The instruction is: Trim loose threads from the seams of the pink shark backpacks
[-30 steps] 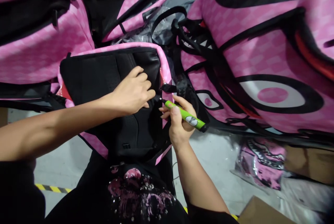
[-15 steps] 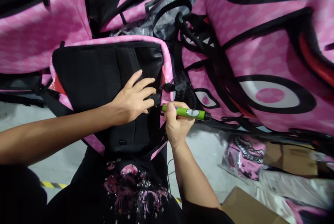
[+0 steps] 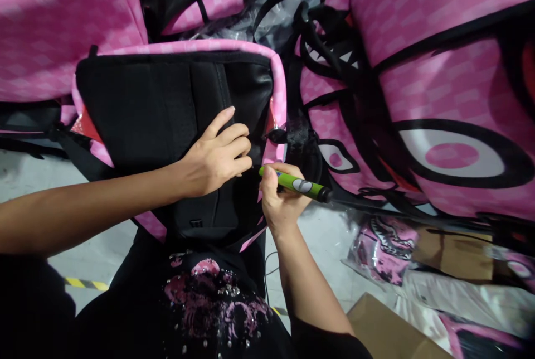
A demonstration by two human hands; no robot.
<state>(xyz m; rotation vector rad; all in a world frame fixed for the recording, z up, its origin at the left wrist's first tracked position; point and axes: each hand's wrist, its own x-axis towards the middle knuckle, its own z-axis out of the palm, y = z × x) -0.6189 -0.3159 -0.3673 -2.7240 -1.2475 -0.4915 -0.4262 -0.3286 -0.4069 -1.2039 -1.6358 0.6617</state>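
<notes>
A pink backpack [image 3: 137, 113] with a black inner panel and red side gussets lies opened before my body. My left hand [image 3: 217, 153] rests on the black panel, thumb apart and fingers a little bent, gripping nothing. Close to the bag's right edge, my right hand [image 3: 282, 194] is closed around a green marker [image 3: 303, 184] with a black end. The black end points right, and the tip points left toward the black fabric by my left fingertips. Whether the tip touches the fabric I cannot tell.
Large pink bags with printed eyes [image 3: 451, 153] stand at the right. Another pink bag [image 3: 67, 41] is at the upper left, with clear plastic wrap [image 3: 238, 22] behind. Lower right are a bagged pink item [image 3: 387, 250] and cardboard [image 3: 388, 331].
The marker has tilted, its black end dropping slightly lower. My left fingers have drawn closer together and bent more. The view has shifted slightly, so the bags sit a little differently.
</notes>
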